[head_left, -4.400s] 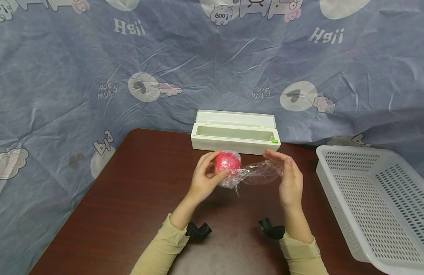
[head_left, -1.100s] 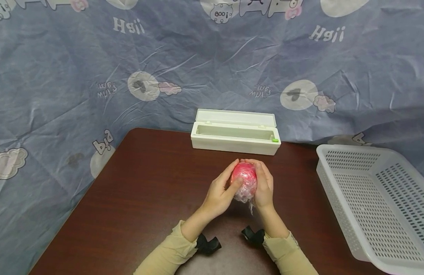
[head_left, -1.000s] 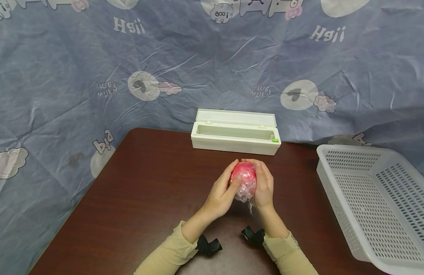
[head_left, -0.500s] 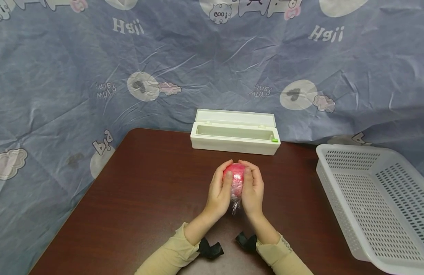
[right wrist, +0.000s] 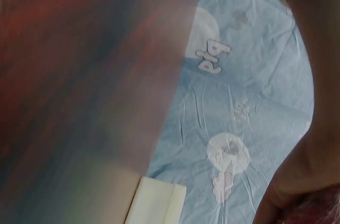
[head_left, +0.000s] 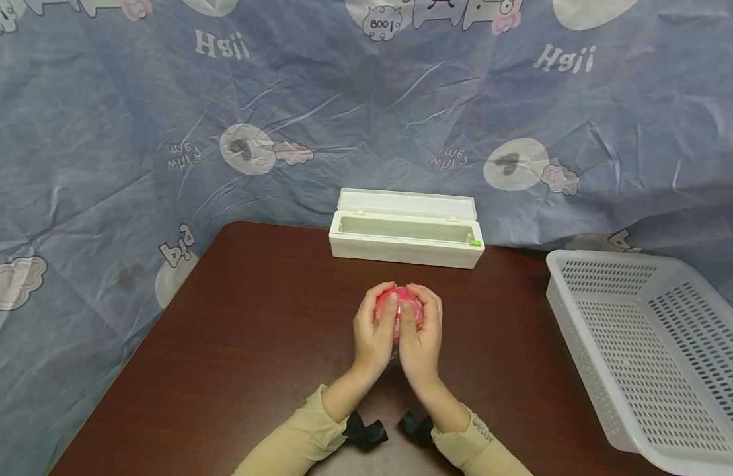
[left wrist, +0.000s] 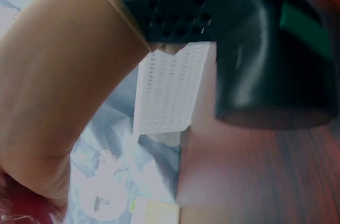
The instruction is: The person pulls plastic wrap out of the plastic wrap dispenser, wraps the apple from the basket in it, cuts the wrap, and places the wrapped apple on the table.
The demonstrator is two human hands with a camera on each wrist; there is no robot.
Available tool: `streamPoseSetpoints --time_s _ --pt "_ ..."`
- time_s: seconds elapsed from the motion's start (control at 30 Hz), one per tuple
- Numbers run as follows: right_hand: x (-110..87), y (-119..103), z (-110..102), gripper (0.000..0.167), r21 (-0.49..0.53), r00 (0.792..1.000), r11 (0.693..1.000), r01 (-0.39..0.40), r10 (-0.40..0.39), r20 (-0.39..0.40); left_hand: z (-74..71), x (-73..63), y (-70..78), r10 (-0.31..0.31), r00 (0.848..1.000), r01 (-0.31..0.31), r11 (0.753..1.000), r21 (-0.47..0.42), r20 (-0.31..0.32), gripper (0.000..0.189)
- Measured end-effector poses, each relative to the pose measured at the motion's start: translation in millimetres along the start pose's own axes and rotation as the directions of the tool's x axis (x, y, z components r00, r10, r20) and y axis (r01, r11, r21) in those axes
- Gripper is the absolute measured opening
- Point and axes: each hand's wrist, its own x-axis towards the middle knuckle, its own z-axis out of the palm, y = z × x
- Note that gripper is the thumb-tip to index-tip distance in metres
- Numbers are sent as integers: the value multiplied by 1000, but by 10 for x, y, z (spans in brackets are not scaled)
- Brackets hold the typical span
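Both hands cup a round pinkish-red thing [head_left: 401, 295] wrapped in crinkled cling film, held over the table in the head view. My left hand [head_left: 371, 334] grips its left side, thumb across the near face. From the right side, my right hand [head_left: 422, 340] grips it too, its thumb beside the left one. Fingers and palms cover much of it, so its exact kind cannot be told. Only a small red, film-covered part [left wrist: 24, 208] shows at the lower left of the left wrist view, and a dark red part [right wrist: 316, 213] at the right wrist view's lower right.
Beyond the hands, a long white box [head_left: 408, 251] stands with its lid up and a green piece at its right end. A white perforated basket [head_left: 592, 370] sits on the right. Behind the brown table [head_left: 223, 357] hangs a blue printed cloth [head_left: 366, 119].
Earlier the left hand held the thing while loose film stretched toward the right hand. Both hands then closed around it, turned it, and moved slightly left; the loose film end is now mostly hidden.
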Motion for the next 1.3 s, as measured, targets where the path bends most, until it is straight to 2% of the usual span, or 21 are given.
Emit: streamPoseSetpoints --time_s 0.1,0.23,0.4,0.57,0.67,0.8,0.93,1.07,1.2,1.3 --pt "-14 0 14 23 -4 1000 1000 31 -30 6 -7 10 -78 4 1000 -6 998 -68 -26 20" --pt "2 77 -5 25 71 999 996 50 -51 14 -18 25 -262 2 999 -9 984 -176 -39 20" --pt "26 245 -69 29 218 996 974 -61 44 79 -36 41 -400 28 1000 -28 962 -270 -3 21" --pt "47 302 -109 37 295 983 942 -158 122 138 -47 35 -406 52 998 -41 960 -275 33 22" --pt "38 297 -108 37 287 985 945 -154 124 122 -46 22 -392 45 998 -31 957 -288 43 23" --pt "0 264 -75 32 253 996 964 -88 81 39 -37 2 -377 34 997 -12 950 -312 67 24" --pt "-44 253 -30 30 234 999 971 -42 49 -24 -22 -8 -385 48 998 -35 959 -280 38 23" --pt "-74 265 -8 30 210 997 976 -49 60 -44 -11 -13 -388 50 999 -48 966 -253 1 22" --pt "-83 286 -9 33 197 995 977 -77 88 -47 -5 -16 -385 43 999 -42 964 -262 -2 22" --pt "-78 294 -14 33 175 996 982 -71 78 -37 -12 -9 -383 42 999 -39 962 -270 5 22"
